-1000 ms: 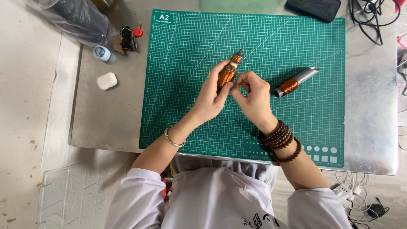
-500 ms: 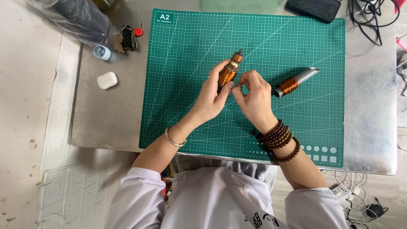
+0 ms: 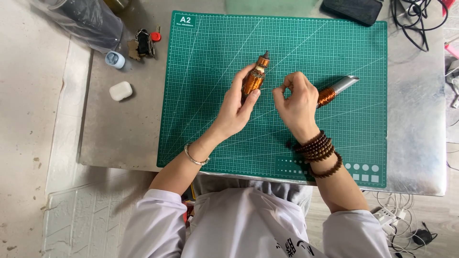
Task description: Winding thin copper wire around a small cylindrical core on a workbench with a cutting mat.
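Setting: grey metal counter (image 3: 416, 143) seen from above, a pale floor at its 9 o'clock side, a green cutting mat (image 3: 215, 138) covering most of the top.
Left hand (image 3: 236, 107): raised over the middle of the mat, its grip wrapped around a copper-wound motor rotor (image 3: 255, 76), thumb pressed on the winding, the rotor's shaft end pointing to 12 o'clock.
Right hand (image 3: 296, 102): just at 3 o'clock of the rotor, thumb and forefinger pinched narrow on a thin copper wire (image 3: 270, 89) that runs across to the rotor; the wire is fine and hard to follow.
Wrists: a slim metal bangle (image 3: 193, 156) on the left, wound brown wooden beads (image 3: 320, 153) on the right.
Second rotor (image 3: 334, 91): lying on the mat at 3 o'clock of the right hand, partly hidden behind it, its metal shaft tilted toward 2 o'clock.
Off the mat, 10 o'clock: a small white case (image 3: 120, 91), a pale blue cap-like thing (image 3: 114, 59), a bunch of keys (image 3: 143, 42), a clear plastic bag (image 3: 81, 21).
Far edge, 1 o'clock: a dark phone-like slab (image 3: 354, 8) and black cables (image 3: 413, 24).
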